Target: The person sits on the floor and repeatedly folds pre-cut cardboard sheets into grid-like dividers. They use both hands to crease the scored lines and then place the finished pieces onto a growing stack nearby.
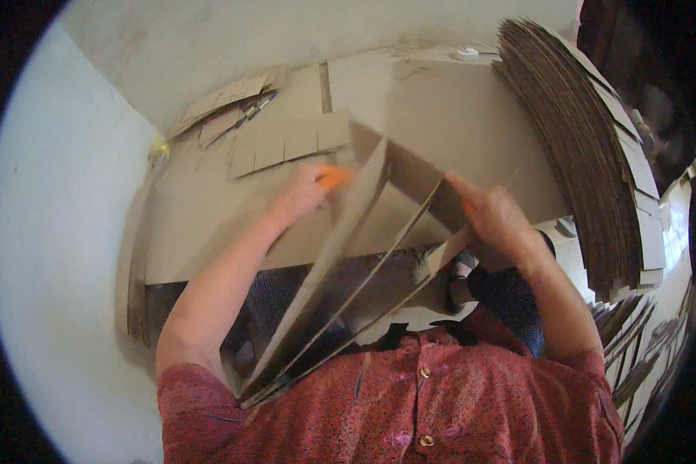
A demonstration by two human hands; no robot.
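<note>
A: While the cardboard sheets (348, 286) fan out from the person's chest, which hand has what?

B: Left hand (305, 193) grips the top end of the outermost sheet, orange fingertip cover (334, 179) pressed on the edge. Right hand (496, 220) is clamped on the top ends of the other sheets, thumb on the near face, also w/ a bit of orange at a fingertip.

A: Where's the bundle, exactly?

B: Bottom ends pinched together against the red patterned shirt (441, 402), low left of the torso. Tops spread apart over the near edge of the worktable (209, 224), approx. above its middle. Three or four sheets; can't tell the exact count.

A: And on the table?

B: It's covered w/ flat cardboard. A slotted cardboard piece (286, 143) lies just beyond the left hand, toward the far edge. More flat offcuts (224, 104) sit at the far left corner, near the wall (62, 232). Small white object (469, 53) at the far edge, too small to tell what.

A: Right side?

B: Tall stack of corrugated sheets (588, 147) stands on edge along the right edge of the table, running from the far corner past the right forearm. More sheets (634, 356) lower right, behind the elbow.

A: Under the table?

B: Dark trousers (510, 298) visible; rest in shadow.
</note>
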